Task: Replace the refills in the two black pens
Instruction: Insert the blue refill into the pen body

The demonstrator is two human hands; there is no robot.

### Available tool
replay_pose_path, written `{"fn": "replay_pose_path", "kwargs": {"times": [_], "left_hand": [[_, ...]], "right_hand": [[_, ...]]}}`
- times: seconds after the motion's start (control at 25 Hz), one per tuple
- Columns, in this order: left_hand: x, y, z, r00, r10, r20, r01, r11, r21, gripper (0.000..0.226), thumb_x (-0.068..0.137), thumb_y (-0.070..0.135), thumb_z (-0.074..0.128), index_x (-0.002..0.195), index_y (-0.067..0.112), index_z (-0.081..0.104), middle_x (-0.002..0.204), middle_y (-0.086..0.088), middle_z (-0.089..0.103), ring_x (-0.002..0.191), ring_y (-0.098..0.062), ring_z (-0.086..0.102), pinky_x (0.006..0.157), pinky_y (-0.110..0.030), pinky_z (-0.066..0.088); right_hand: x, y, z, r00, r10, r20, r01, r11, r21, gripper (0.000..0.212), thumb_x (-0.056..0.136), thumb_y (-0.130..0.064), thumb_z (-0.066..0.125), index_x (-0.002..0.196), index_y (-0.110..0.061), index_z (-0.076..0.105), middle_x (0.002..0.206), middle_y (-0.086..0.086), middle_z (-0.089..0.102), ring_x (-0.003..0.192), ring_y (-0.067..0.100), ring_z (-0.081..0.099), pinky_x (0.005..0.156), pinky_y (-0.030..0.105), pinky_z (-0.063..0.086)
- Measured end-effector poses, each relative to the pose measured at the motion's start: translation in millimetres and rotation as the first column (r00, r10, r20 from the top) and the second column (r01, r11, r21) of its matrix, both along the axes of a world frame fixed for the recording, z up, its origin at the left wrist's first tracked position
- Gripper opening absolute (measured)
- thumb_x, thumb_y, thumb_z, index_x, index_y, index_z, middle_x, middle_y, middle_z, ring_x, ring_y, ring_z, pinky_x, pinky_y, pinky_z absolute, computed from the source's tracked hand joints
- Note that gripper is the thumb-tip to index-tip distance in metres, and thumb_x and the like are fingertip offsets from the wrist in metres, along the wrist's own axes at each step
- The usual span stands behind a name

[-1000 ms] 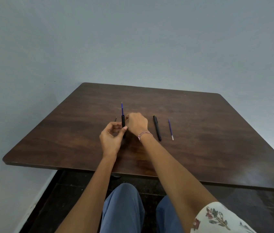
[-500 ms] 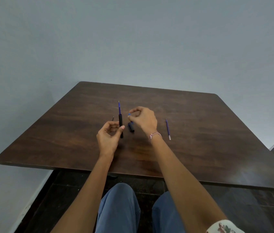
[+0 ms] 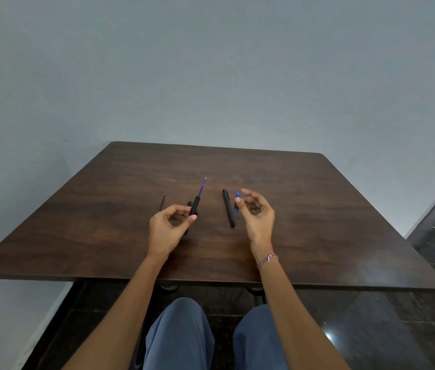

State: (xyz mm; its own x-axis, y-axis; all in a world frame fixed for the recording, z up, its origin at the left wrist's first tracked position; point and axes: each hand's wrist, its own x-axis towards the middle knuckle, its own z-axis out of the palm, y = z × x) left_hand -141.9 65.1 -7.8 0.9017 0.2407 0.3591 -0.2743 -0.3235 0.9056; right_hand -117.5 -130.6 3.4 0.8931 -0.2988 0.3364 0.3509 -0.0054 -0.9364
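Head view shows my left hand (image 3: 167, 227) just left of centre, pinching the lower end of a black pen barrel (image 3: 194, 206) between thumb and forefinger. The barrel tilts up and to the right, and a purple refill (image 3: 202, 187) sticks out of its top, its pale tip toward the far edge of the table (image 3: 344, 214). A small dark piece (image 3: 189, 204), too small for me to name, peeks out just left of the barrel.

My right hand (image 3: 257, 217) is right of centre, fingers curled loosely. Its thumb and forefinger are about a small blue piece (image 3: 237, 202), a short blue part or refill end; whether I truly grip it or only touch it I cannot tell. The second black pen (image 3: 228, 208) lies flat on the wood just left of that hand, whole and untouched by either hand. A thin dark refill (image 3: 162, 202) lies alone in the middle left of the frame, well apart from both pens.

I judge the step in hand to be seating the refill in the barrel I hold. To do it well I should keep the left pinch firm and low so the barrel does not roll, bring the right fingertips to the exposed purple shaft near the barrel mouth, not the tip, and push straight along the barrel's line. A sideways push could bend so thin a tube. I should not force it if it sticks.
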Motion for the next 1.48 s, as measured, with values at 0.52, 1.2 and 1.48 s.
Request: {"fn": "replay_pose_path", "kwargs": {"times": [0.52,1.2,1.48], "left_hand": [[-2,3,2,0.92,-0.334,-0.207,0.331,0.942,-0.052,0.015,0.074,0.008,0.078,0.085,0.018,0.073,0.064,-0.002,0.07,0.063,-0.012,0.065,0.063,-0.018,0.052],[-4,3,5,0.902,-0.341,-0.263,0.375,0.923,0.088,0.015,0.075,0.012,0.077,0.087,0.02,0.072,0.065,0.004,0.071,0.064,-0.009,0.065,0.064,-0.016,0.053],[-3,4,3,0.906,-0.345,-0.246,0.376,0.922,0.092,0.015,0.074,0.012,0.078,0.087,0.019,0.073,0.068,0.001,0.07,0.065,-0.01,0.064,0.064,-0.018,0.052]], "right_hand": [[3,-7,-6,0.997,0.082,0.005,-0.079,0.938,0.338,0.027,0.082,-0.006,0.069,0.107,-0.017,0.068,0.079,0.003,0.069,0.067,0.007,0.061,0.064,0.017,0.051],[1,-7,-5,0.995,0.096,0.017,-0.095,0.914,0.394,0.025,0.081,-0.002,0.068,0.101,-0.018,0.067,0.078,-0.004,0.074,0.077,0.008,0.068,0.07,0.02,0.055],[2,-4,-8,0.992,0.128,0.009,-0.124,0.934,0.334,0.026,0.079,-0.003,0.071,0.101,-0.019,0.068,0.084,-0.002,0.073,0.08,0.01,0.067,0.071,0.021,0.055]]}}
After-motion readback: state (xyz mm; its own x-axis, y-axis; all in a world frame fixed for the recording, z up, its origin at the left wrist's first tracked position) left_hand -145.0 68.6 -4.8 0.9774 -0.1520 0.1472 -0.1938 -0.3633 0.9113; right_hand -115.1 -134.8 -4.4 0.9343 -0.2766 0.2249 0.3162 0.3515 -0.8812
